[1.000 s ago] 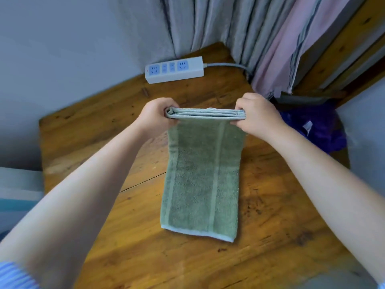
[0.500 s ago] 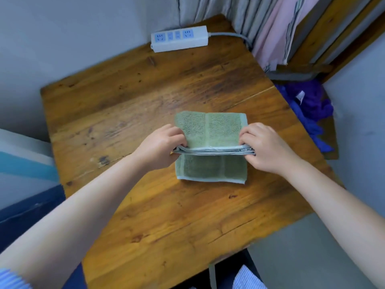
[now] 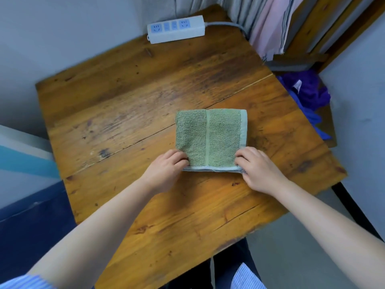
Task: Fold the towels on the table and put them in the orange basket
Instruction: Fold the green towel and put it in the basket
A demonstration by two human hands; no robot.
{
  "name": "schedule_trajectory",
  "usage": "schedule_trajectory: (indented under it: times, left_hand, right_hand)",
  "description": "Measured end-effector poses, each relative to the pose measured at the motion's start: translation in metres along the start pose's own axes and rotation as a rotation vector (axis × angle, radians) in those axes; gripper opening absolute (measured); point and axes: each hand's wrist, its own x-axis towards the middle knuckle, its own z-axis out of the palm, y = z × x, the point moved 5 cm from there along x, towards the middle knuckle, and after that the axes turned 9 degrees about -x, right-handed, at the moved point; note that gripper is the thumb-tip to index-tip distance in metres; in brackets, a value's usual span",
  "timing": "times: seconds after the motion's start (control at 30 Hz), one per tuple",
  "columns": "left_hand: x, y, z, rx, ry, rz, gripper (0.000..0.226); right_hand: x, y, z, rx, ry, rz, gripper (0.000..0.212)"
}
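- Setting: a worn wooden table [image 3: 129, 113] pushed into a corner against grey walls. A white power strip [image 3: 176, 29] lies at the far edge with its cable running off right toward hanging curtains [image 3: 268, 24]. A purple-blue heap of cloth [image 3: 306, 90] sits off the table's right side, lower down.
- Task object: one green towel [image 3: 210, 138] lies flat on the table, right of centre, folded to a compact near-square. A raised stripe runs front to back down its middle; a pale hem shows along the right and near edges.
- Left hand [image 3: 166, 170]: fingers curled at the near-left corner, pinching the stacked edges there.
- Right hand [image 3: 258, 170]: fingers curled over the near-right corner, gripping the layers the same way.
- Reason for the hold (judgement): gripping both near corners keeps the stacked layers aligned, so the loose edges meet squarely and the fold does not spring open.
- Reason for the placement (judgement): the towel lies close to the person, so both hands reach it with bent arms and can press down on it.
- Stage (judgement): folding of this towel looks nearly or fully complete; transfer is next.
- The orange basket is not in view, so its direction cannot be told.
- No other towels show on the table.
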Motion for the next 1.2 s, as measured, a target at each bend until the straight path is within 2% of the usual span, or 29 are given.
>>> schedule_trajectory:
  times: [0.1,0.17,0.27,0.33,0.4,0.47,0.53,0.63,0.7,0.93,1.03,1.13,1.2]
  left_hand:
    - [-0.005,-0.001,0.007,0.0,-0.055,-0.061,0.044]
    - [-0.004,-0.001,0.002,-0.051,0.001,-0.089,0.034]
    - [0.015,0.002,-0.018,-0.094,0.25,-0.149,0.038]
    - [0.041,0.003,-0.029,-0.097,0.387,-0.239,0.04]
    - [0.066,-0.001,-0.031,-0.095,0.446,-0.372,0.039]
    - [0.082,-0.014,-0.019,-0.152,0.388,-0.563,0.043]
    - [0.086,-0.029,0.002,-0.14,0.273,-0.679,0.049]
    - [0.086,-0.042,0.025,-0.071,0.169,-0.71,0.055]
    - [0.086,-0.046,0.029,-0.075,0.159,-0.709,0.056]
    - [0.088,-0.05,0.031,-0.196,0.137,-0.706,0.057]
    - [0.077,-0.048,0.02,-0.28,0.202,-0.706,0.059]
    - [0.053,-0.041,0.01,-0.262,0.32,-0.797,0.061]
    - [0.033,-0.035,0.008,-0.235,0.341,-0.903,0.056]
  right_hand:
    - [-0.008,0.004,0.01,0.02,-0.14,0.034,0.037]
    - [-0.007,0.007,0.006,0.043,-0.162,0.037,0.035]
    - [0.013,0.01,-0.016,0.054,0.066,0.058,0.021]
    - [0.039,0.011,-0.027,0.049,0.196,0.096,0.023]
    - [0.066,0.015,-0.028,0.043,0.193,0.154,0.031]
    - [0.089,0.017,-0.018,0.052,0.05,0.198,0.04]
    - [0.104,0.017,-0.001,0.034,-0.067,0.181,0.047]
    - [0.111,0.028,0.025,-0.038,-0.204,0.135,0.054]
    - [0.107,0.041,0.035,-0.063,-0.247,0.159,0.058]
    - [0.095,0.071,0.039,0.026,-0.318,0.313,0.065]
    - [0.093,0.079,0.032,-0.011,-0.35,0.344,0.061]
    - [0.108,0.075,0.013,-0.007,-0.268,0.318,0.059]
    - [0.129,0.057,-0.001,0.072,-0.178,0.207,0.054]
